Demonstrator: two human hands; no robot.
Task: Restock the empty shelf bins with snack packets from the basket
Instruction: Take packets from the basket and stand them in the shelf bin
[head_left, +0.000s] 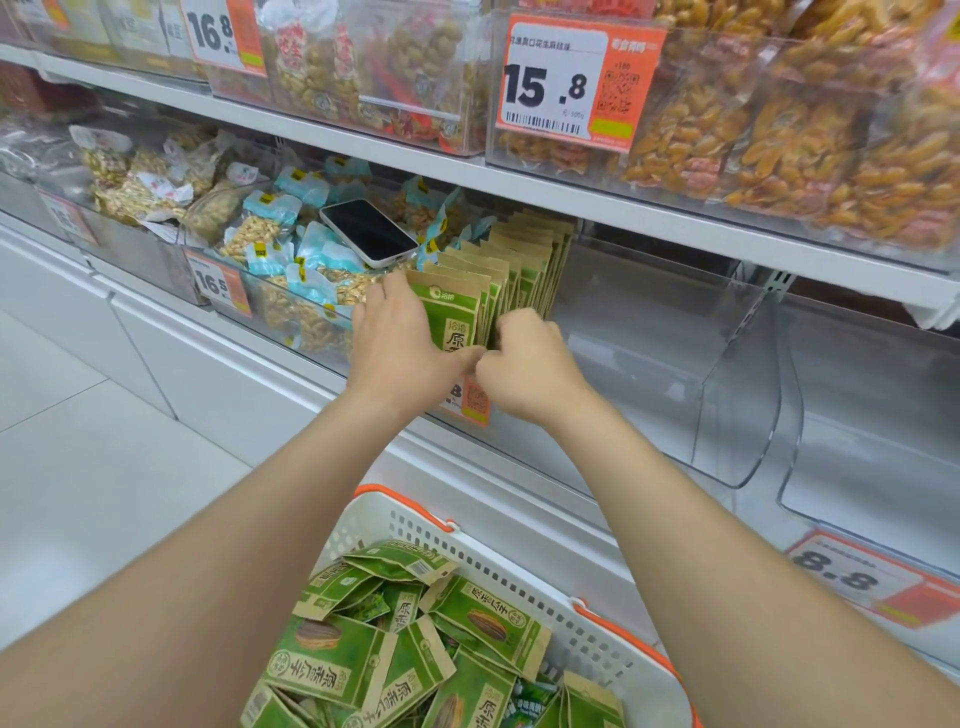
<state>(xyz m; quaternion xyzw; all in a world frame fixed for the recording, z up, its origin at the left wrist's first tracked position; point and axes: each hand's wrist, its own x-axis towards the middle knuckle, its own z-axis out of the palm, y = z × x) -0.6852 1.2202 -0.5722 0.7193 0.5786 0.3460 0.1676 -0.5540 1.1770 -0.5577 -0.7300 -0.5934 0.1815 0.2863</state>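
Basket (519, 577), white with orange handles, sat nearest, low in view. It held loose green packets (332, 660), jumbled flat and overlapping.

Both arms reached over it to the shelf. Left grip (400, 343) lay on the front packet (457, 317) of an upright row (519, 260), fingers fairly straight and spread over its upper left, thumb running across its lower face towards the other hand. Right grip (530, 364) was curled tight against the lower right edge of the row, knuckles up. Couldn't tell whether it pinched a packet or just pressed. Thumbs nearly met. An orange price tag (475, 400) sat just below them, partly hidden.

The row stood on edge at the left end of a clear bin (623, 338); the rest of that bin was bare. Next bin to the right (857, 415) held nothing visible, with an 8.8 tag (857, 577) below it.

The bin to the left held blue-and-white nut packets (260, 234), with a phone (369, 232) lying face up on top, just beside the row.

Upper shelf bins held bagged orange snacks (779, 130) behind a 15.8 tag (566, 78).
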